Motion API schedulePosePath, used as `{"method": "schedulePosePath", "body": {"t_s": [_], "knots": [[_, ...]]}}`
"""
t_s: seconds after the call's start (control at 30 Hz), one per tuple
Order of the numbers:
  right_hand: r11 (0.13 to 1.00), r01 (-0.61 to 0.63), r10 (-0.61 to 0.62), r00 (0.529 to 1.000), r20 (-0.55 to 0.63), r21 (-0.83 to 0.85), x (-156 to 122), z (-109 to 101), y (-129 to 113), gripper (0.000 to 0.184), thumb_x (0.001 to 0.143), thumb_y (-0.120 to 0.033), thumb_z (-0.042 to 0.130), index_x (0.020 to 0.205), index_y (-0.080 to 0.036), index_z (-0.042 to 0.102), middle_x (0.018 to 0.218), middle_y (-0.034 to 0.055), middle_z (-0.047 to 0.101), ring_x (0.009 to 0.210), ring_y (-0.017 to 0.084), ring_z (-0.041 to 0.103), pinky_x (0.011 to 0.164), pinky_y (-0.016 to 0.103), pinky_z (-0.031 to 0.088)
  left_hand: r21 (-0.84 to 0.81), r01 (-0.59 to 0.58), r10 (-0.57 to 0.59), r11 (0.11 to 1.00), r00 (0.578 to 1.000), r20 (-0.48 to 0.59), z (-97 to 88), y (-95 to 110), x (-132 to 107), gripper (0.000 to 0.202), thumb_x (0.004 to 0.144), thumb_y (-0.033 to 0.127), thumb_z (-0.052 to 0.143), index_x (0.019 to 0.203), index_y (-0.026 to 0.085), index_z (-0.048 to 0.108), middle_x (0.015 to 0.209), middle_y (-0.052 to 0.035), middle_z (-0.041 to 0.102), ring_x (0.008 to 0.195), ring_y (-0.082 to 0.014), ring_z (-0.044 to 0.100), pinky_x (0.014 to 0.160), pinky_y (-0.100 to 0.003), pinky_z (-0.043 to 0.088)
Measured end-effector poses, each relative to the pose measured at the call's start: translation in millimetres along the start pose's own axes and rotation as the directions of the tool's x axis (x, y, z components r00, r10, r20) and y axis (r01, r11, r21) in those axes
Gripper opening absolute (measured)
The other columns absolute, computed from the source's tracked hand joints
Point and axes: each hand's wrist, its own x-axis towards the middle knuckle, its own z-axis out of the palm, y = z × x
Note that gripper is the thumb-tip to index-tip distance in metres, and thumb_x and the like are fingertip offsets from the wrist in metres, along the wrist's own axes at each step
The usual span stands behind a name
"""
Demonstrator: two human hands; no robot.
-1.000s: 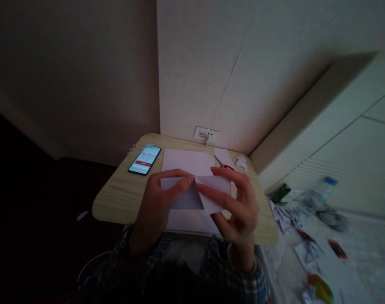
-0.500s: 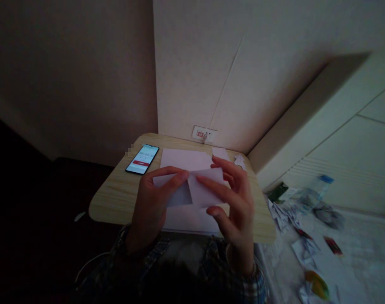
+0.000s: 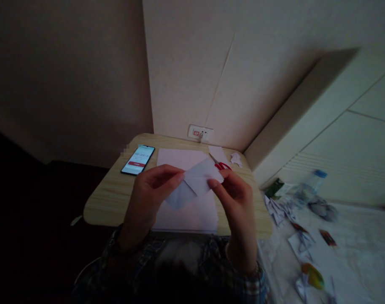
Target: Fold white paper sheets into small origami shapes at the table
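Both hands hold a folded piece of white paper (image 3: 192, 182) above a small wooden table (image 3: 111, 198). My left hand (image 3: 148, 192) pinches its left side between thumb and fingers. My right hand (image 3: 235, 196) grips the right corner, thumb in front and fingers behind. A diagonal fold edge runs across the paper's face. Under it lies a stack of white sheets (image 3: 186, 221), partly covered by the held piece. Just beyond my right hand rest red-handled scissors (image 3: 219, 164), their handles partly hidden by my fingers.
A lit phone (image 3: 138, 160) lies at the table's left. At the back right are a white paper piece (image 3: 216, 151) and a small folded paper (image 3: 235, 159). A wall socket (image 3: 200, 133) sits behind. On the right, a pale surface bears a bottle (image 3: 315, 181) and folded papers (image 3: 276, 211).
The folded paper has turned to a slanted position. My right hand has gone from spread fingers against it to a pinch on its corner. The scissors have come into view.
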Motion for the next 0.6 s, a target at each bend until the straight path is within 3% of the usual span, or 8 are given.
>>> {"method": "schedulePosePath", "body": {"t_s": [0.1,0.23,0.6], "knots": [[0.999,0.003,-0.005,0.999,-0.042,-0.047,0.9,-3.0,3.5,0.014,0.081,-0.031,0.065,0.072,-0.021,0.062,0.065,-0.0032,0.060,0.062,0.013,0.056,0.060,0.025,0.043,0.082,0.000,-0.012,0.997,0.989,0.145,-4.9,-1.3,4.5,0.001,0.068,0.022,0.073,0.068,0.022,0.072,0.068,0.0010,0.072,0.065,-0.0135,0.065,0.058,-0.019,0.050],[0.995,0.016,-0.019,1.000,-0.020,-0.101,0.6,-3.1,2.6,0.016,0.079,-0.030,0.067,0.068,-0.020,0.061,0.061,-0.0034,0.057,0.061,0.013,0.054,0.060,0.024,0.043,0.174,-0.006,-0.036,0.985,0.971,0.238,-5.1,0.8,4.9,0.005,0.067,0.024,0.073,0.067,0.019,0.071,0.069,0.0002,0.072,0.064,-0.0144,0.066,0.059,-0.020,0.051],[0.998,0.051,-0.054,0.996,-0.073,-0.043,-2.7,-2.5,-7.6,0.020,0.083,-0.023,0.062,0.064,-0.020,0.060,0.059,-0.0037,0.059,0.059,0.011,0.055,0.058,0.023,0.041,0.234,0.043,-0.106,0.971,0.959,0.262,-5.5,3.6,4.0,0.008,0.068,0.025,0.072,0.064,0.018,0.070,0.063,0.0024,0.071,0.058,-0.0128,0.064,0.051,-0.017,0.048]]}}
